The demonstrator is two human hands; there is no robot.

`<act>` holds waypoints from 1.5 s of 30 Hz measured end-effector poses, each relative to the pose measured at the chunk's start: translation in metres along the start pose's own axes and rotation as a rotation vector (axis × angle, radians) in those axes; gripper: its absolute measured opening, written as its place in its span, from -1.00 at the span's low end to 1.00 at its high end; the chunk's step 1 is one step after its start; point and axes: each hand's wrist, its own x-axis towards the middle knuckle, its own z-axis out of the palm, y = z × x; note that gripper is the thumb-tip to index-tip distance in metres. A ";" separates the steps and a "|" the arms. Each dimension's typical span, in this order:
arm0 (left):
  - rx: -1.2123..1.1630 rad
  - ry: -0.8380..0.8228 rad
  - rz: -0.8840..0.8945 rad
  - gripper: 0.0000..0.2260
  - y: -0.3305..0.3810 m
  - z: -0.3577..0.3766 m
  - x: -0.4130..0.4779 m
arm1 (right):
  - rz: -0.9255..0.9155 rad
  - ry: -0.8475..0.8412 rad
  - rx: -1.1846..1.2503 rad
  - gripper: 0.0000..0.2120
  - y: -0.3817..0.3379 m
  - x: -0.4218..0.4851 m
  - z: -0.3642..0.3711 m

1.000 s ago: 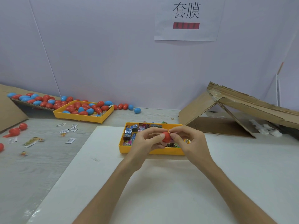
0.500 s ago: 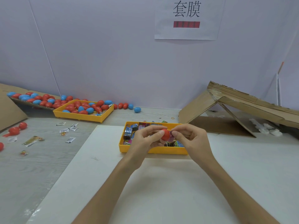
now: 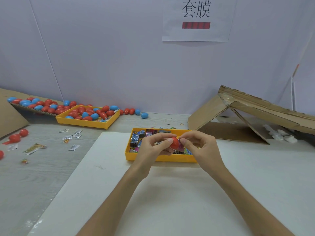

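Fingertips of both hands meet on a small red plastic egg-shaped shell [image 3: 174, 143], which we hold in the air between them. Our left hand [image 3: 153, 148] curls round the shell from its left, thumb tip against the shell's left side and forefinger over the top. Our right hand [image 3: 202, 149] pinches at the shell's right edge with thumb and forefinger, where a scrap of purple wrapping [image 3: 181, 147] shows; whether that scrap is inside the shell or just behind it we cannot tell. Right under and behind both hands sits a shallow yellow plastic tray [image 3: 160, 158] of small printed packets [image 3: 136, 137], resting on a white board [image 3: 170, 201]. Far off to the left of our left hand stands a second yellow plastic tray [image 3: 85, 124] heaped with red and blue plastic eggs [image 3: 85, 114], with loose white sachets [image 3: 73, 147] on the grey wood-grain tabletop [image 3: 34, 184] between. Beyond our right hand leans a folded brown cardboard sheet [image 3: 209, 113].
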 end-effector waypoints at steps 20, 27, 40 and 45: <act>0.176 0.044 0.134 -0.86 0.001 0.004 0.000 | 0.013 0.000 0.063 -0.91 0.001 -0.001 0.003; 0.125 0.020 0.082 -0.92 0.000 0.005 -0.001 | -0.004 -0.041 -0.022 -0.88 0.002 -0.001 0.001; -0.055 0.036 -0.052 -0.91 0.000 0.003 -0.001 | -0.052 -0.086 -0.027 -0.81 -0.001 -0.002 0.003; -0.103 0.025 -0.075 -0.91 0.000 0.002 -0.002 | -0.028 -0.068 -0.021 -0.73 -0.004 -0.002 0.003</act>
